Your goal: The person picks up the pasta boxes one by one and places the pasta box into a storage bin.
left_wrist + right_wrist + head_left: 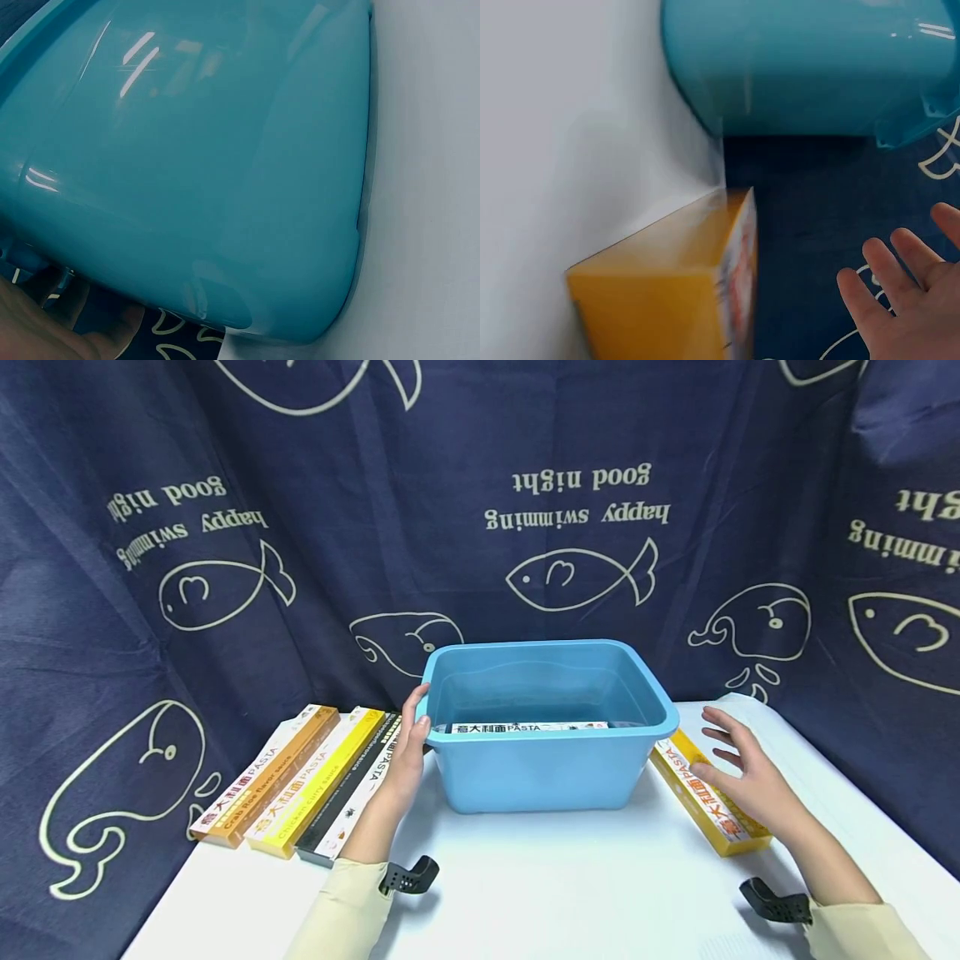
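Observation:
In the head view a blue plastic bin [540, 777] stands in the middle, with a white pasta box [532, 727] lying inside it. My left hand [405, 760] grips the bin's rim at its left side; in the left wrist view part of that hand [67, 322] shows beside the bin wall [195, 165]. To the right of the bin, my right hand [753, 781] hovers by a yellow pasta box [708, 793], fingers spread and holding nothing. The right wrist view shows the open fingers of the hand [915, 307] apart from the yellow box [652, 307].
Left of the bin, several pasta boxes lie side by side: an orange-brown one [266, 777], a yellow one [318, 781] and a black one [356, 789]. Behind the white table [555, 885] hangs a dark blue curtain [420, 527] with fish drawings.

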`<action>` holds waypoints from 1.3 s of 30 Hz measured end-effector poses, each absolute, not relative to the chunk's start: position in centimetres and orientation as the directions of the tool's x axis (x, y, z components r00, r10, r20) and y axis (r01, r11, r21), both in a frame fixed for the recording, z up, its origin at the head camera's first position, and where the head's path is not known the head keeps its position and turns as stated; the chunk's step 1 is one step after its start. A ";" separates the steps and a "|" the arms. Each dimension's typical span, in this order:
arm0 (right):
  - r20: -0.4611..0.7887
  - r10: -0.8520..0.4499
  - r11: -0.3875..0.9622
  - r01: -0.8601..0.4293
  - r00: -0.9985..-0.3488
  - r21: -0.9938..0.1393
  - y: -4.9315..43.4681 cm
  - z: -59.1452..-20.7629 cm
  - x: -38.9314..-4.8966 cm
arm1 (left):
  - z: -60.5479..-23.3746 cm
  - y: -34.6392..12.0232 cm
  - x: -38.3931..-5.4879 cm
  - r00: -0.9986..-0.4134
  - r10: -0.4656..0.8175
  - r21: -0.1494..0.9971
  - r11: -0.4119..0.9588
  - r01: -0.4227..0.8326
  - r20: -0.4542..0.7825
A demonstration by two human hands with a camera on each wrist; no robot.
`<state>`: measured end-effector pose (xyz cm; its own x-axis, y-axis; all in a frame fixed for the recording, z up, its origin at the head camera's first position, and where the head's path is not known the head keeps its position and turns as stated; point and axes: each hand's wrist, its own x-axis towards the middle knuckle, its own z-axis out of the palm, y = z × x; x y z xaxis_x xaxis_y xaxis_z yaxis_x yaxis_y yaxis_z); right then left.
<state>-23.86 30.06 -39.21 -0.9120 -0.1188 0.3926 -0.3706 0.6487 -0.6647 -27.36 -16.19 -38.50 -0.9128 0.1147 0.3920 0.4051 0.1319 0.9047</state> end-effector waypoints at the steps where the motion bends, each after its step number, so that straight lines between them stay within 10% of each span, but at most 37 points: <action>1: 0.390 -0.120 0.656 -0.368 -0.913 -0.659 30.2 -39.4 -23.8 | -38.5 -16.2 -27.4 -0.913 0.115 0.905 0.130 0.406 0.392; 18: 0.350 -0.129 0.717 -0.331 -0.928 -0.613 32.9 -41.8 -23.7 | -38.3 -16.0 -27.3 -0.916 0.111 0.909 0.124 0.398 0.386; 39: 0.021 -0.219 0.710 -0.174 -0.975 -0.683 34.2 -43.8 -23.4 | -38.6 -16.2 -27.3 -0.926 0.106 0.919 0.127 0.374 0.362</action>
<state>-23.38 34.16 -43.84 -0.9754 -0.2193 0.0207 -0.1740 0.7098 -0.6826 -27.32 -16.24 -38.58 -0.9261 0.1064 0.3620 0.3737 0.1272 0.9188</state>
